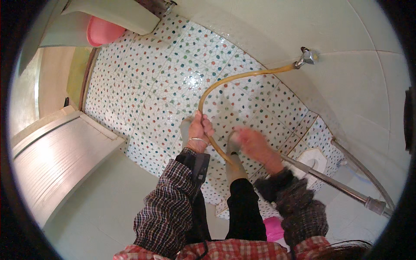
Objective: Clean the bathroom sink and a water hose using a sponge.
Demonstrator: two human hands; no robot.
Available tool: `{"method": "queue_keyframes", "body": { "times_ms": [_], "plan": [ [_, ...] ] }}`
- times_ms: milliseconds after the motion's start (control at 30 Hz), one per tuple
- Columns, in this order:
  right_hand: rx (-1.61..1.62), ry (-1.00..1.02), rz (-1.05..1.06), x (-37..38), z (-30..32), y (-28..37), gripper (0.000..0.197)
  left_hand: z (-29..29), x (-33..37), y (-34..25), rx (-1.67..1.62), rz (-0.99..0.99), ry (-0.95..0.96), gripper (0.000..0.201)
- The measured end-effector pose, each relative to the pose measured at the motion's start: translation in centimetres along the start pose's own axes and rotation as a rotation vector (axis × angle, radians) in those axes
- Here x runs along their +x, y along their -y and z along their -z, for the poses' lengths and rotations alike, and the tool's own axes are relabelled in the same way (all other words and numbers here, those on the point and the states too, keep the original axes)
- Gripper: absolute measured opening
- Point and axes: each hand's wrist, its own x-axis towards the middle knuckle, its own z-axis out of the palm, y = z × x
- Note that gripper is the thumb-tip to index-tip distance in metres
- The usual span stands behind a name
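A yellow-brown hose [242, 76] bends down from a metal tap [308, 56] on the wall at the right. My left hand [200, 131] is closed around the hose in the middle of the view. Past that hand, the hose runs down and to the right, in front of my right leg. My right hand [253, 145] is lifted to the right of the hose and apart from it. Motion smears its fingers, so I cannot tell how they are held.
Wet speckled tiles [156, 99] cover the floor. A white door [69, 160] stands open at the left, and a pink basin [104, 31] is at the upper left. At the right are a metal pipe [333, 182] and a white squat toilet [313, 161]. Something pink [274, 229] lies behind my legs.
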Motion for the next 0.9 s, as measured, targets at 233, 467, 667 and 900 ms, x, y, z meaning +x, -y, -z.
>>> {"method": "queue_keyframes", "body": {
  "times_ms": [233, 467, 667, 900],
  "plan": [
    [0.433, 0.006, -0.031, -4.1, -6.1, 2.3, 0.027, -0.7, 0.3, 0.9, -0.006, -0.032, 0.027, 0.027],
    [0.326, -0.02, -0.338, -1.9, -5.5, 2.1, 0.027, 0.5, -2.9, 4.9, 0.142, -0.035, 0.251, 0.025],
    [0.624, -0.043, -0.269, -3.0, -6.9, 1.7, 0.025, 0.4, -5.0, 5.2, 0.294, 0.112, 0.09, 0.03],
    [1.109, 0.083, -0.165, -4.3, -2.4, 4.3, 0.038, 0.1, -3.9, 4.2, -0.02, 0.171, 0.175, 0.037]
  ]
}}
